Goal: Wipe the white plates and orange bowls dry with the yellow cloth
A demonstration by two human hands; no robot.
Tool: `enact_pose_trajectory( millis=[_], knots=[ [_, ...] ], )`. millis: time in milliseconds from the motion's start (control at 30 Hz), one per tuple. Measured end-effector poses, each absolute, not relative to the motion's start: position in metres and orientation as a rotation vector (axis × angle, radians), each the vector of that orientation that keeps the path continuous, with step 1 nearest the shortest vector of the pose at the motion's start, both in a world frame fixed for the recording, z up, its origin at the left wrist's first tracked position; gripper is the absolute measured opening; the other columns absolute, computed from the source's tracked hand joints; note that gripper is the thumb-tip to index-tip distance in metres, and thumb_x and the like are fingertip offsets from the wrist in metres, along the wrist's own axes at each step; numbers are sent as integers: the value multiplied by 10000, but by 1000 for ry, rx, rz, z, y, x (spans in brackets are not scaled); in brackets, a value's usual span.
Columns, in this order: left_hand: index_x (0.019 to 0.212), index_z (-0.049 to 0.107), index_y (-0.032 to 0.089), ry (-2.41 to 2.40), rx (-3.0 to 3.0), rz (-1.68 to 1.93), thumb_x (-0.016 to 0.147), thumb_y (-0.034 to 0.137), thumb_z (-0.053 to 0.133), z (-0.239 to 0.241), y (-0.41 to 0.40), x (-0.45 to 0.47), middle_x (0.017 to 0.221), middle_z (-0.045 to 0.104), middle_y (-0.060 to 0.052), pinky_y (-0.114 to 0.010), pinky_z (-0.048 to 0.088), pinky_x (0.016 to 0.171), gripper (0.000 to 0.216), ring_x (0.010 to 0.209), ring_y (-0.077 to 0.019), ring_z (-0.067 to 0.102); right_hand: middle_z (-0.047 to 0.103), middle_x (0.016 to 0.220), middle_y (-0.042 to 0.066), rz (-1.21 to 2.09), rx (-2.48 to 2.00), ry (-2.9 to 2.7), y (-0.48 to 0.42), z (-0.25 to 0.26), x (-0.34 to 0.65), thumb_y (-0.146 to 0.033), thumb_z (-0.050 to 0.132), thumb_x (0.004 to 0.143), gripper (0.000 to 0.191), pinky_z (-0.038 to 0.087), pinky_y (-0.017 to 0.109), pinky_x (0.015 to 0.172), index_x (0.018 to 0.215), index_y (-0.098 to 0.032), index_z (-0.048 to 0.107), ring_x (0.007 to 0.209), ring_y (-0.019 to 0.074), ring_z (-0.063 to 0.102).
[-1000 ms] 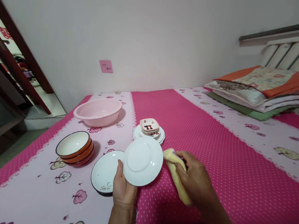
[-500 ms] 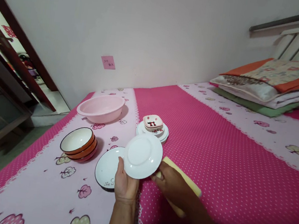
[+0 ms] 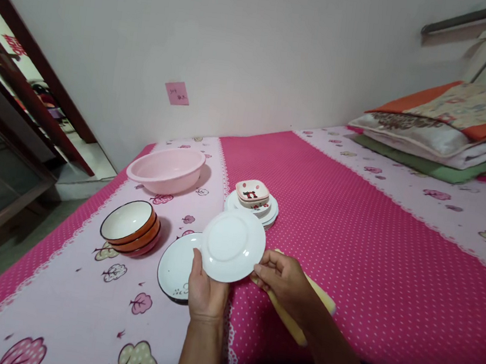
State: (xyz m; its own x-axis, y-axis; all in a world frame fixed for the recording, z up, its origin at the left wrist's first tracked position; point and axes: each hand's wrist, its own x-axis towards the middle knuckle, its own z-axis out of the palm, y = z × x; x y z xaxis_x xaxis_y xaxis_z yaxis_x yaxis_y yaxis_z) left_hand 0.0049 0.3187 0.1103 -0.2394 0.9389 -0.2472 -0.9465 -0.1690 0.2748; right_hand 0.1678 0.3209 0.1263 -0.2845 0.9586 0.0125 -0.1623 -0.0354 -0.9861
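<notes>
A round white plate [image 3: 232, 245] is tilted up in front of me. My left hand [image 3: 208, 293] grips it from below and the left, thumb near its left edge. At the plate's right rim, the fingers of my right hand [image 3: 282, 278] are pinched on the edge. A yellow cloth [image 3: 322, 295] shows under and behind my right hand; whether some of it is in my lower fingers I cannot tell. Partly behind my left hand, a white dish with a dark rim [image 3: 177, 262] lies on the bedspread. Just beyond the held plate is a stack of white plates [image 3: 272, 212] topped by small square patterned dishes [image 3: 252, 191].
Stacked orange bowls [image 3: 131, 227] with white insides stand at left, and a pink basin [image 3: 167, 170] sits behind them. Folded bedding [image 3: 448, 130] is piled at the far right. A pink note [image 3: 177, 93] is on the wall, above the patterned pink bedspread [image 3: 374, 269].
My right fingers have shifted up onto the plate's right rim, and the cloth beneath has moved slightly. The plate stays in my left hand. The camera view has shifted a little.
</notes>
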Motion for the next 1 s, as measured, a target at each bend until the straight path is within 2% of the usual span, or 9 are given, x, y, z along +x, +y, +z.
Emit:
enact_pose_trajectory(
  millis=[367, 600, 833, 1000],
  knots=[
    [1528, 487, 126, 377, -21, 1616, 1094, 362, 340, 112, 318, 9, 1278, 737, -185, -408, 542, 1072, 516, 1170, -263, 724, 643, 701, 1, 1545, -866, -1248, 314, 144, 173, -360, 727, 829, 198, 415, 285, 638, 810, -171, 668, 645, 133, 552],
    [1521, 485, 96, 454, -16, 1636, 1092, 304, 356, 116, 318, 16, 1211, 765, -187, -386, 589, 1001, 494, 1096, -257, 757, 656, 761, 12, 1563, -791, -1236, 312, 147, 174, -386, 776, 826, 240, 449, 293, 677, 872, -162, 706, 687, 137, 565],
    [1473, 554, 122, 362, 74, 1584, 1097, 283, 340, 103, 322, 19, 1236, 758, -165, -381, 561, 1050, 462, 1095, -232, 757, 672, 779, 26, 1544, -829, -1191, 312, 145, 175, -459, 808, 805, 312, 516, 329, 718, 897, -177, 710, 719, 164, 611],
    [1331, 670, 92, 328, 75, 1548, 1094, 203, 296, 98, 324, 23, 1029, 826, -140, -307, 620, 933, 456, 1019, -208, 781, 690, 793, 35, 1483, -870, -1160, 311, 154, 175, -439, 825, 767, 300, 530, 331, 711, 845, -178, 698, 725, 171, 630]
  ],
)
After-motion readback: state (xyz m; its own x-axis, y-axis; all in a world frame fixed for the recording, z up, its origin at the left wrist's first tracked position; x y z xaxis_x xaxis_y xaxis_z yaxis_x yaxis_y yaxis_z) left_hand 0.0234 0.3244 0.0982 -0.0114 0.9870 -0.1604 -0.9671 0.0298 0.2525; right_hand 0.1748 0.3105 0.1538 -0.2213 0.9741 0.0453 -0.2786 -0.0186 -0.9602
